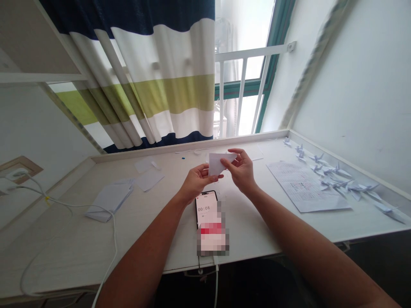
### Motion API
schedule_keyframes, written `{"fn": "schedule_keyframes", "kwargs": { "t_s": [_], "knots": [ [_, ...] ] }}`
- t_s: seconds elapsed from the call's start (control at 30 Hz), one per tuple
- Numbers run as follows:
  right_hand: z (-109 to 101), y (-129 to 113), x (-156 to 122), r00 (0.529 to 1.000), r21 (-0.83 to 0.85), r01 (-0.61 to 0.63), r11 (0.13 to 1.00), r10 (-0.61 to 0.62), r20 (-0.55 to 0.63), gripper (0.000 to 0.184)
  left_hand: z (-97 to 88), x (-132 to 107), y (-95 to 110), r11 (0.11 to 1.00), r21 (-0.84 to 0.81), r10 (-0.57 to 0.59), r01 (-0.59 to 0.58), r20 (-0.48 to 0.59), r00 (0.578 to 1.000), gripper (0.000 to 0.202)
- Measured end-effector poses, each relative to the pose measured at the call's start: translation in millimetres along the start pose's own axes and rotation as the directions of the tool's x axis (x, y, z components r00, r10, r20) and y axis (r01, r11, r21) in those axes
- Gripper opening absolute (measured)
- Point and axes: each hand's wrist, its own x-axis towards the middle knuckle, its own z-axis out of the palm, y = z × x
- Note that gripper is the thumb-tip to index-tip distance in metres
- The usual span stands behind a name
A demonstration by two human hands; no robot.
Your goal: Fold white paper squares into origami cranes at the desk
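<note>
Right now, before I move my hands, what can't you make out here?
All in the head view:
- Folded paper: partly hidden by the right hand.
- Printed sheet: its writing is too small to read.
- Phone: lower screen blurred by pixelation.
- Cable below it: cut off by the bottom edge.

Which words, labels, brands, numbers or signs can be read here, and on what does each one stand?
"00:08": on the screen of the phone.
Other text on that screen: too small, or covered by pixelation.
Marks on the large sheet of paper at right: too small and blurred to read.
</note>
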Motion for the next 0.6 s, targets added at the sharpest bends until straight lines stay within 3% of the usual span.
{"fn": "schedule_keyframes", "kwargs": {
  "t_s": [0.3, 0.6],
  "knots": [
    [-1.9, 3.4, 1.0, 1.0, 0.017, 0.0, 1.0, -0.001, 0.008, 0.047, -1.2, -0.9, 0.9, 0.995, 0.049, -0.086, 0.087, -0.008, 0.996, 0.041],
    [-2.4, 4.2, 1.9, 1.0, 0.009, -0.008, 1.0, 0.008, 0.023, 0.05, -3.5, -0.9, -2.6, 0.995, 0.073, -0.077, 0.074, 0.032, 0.997, 0.042]
  ]
}}
